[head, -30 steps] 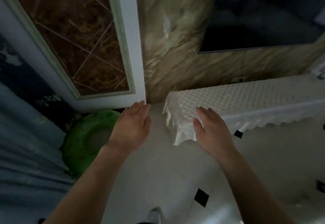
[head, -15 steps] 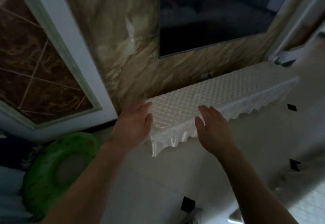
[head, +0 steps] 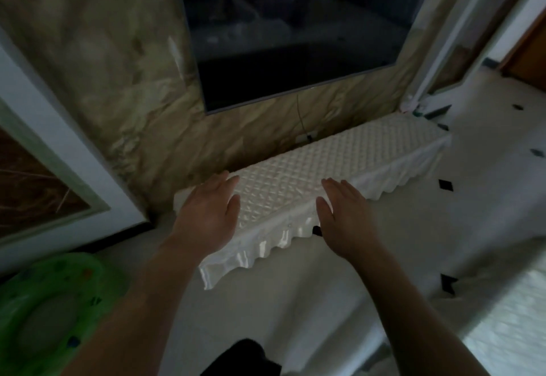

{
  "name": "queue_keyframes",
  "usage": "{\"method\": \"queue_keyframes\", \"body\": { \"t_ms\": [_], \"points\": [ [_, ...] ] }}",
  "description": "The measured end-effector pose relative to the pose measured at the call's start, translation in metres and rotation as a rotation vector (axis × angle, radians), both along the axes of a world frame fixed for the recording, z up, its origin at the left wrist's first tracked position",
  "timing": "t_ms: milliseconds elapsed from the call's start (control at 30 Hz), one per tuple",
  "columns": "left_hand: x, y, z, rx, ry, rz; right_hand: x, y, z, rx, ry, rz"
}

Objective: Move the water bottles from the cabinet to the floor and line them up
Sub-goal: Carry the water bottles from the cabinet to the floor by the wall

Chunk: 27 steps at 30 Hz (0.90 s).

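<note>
Head view: both hands are out flat with fingers spread and nothing in them, left hand [head: 208, 216] over the near-left corner of the low cabinet [head: 331, 166] with the quilted white cover [head: 266, 245], right hand [head: 348, 216] over its front edge. No water bottles showing anywhere, so I'd guess they're inside behind the frilled skirt; probably best to lift that cover first, then take bottles out upright onto the tile floor [head: 325, 302]
</note>
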State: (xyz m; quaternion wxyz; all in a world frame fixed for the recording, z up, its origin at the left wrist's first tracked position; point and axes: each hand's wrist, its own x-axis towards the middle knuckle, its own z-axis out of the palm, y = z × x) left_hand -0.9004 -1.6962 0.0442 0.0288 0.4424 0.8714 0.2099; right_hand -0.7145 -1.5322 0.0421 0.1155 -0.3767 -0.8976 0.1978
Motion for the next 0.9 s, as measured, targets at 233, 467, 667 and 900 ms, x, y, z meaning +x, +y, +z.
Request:
{"method": "queue_keyframes", "body": {
  "t_ms": [233,467,667,900],
  "points": [
    [0.005,0.088,-0.006,0.001,-0.005,-0.062,0.013,0.070,-0.007,0.009,0.002,-0.048],
    [-0.009,0.192,-0.022,0.012,-0.059,-0.109,0.009,0.167,-0.019,-0.011,-0.031,-0.107],
    [-0.026,0.284,-0.020,-0.050,-0.109,-0.148,-0.002,0.249,-0.014,-0.015,-0.012,-0.140],
    [-0.023,0.363,-0.007,-0.105,-0.099,-0.150,-0.001,0.333,-0.017,-0.023,-0.022,-0.146]
  ]
}}
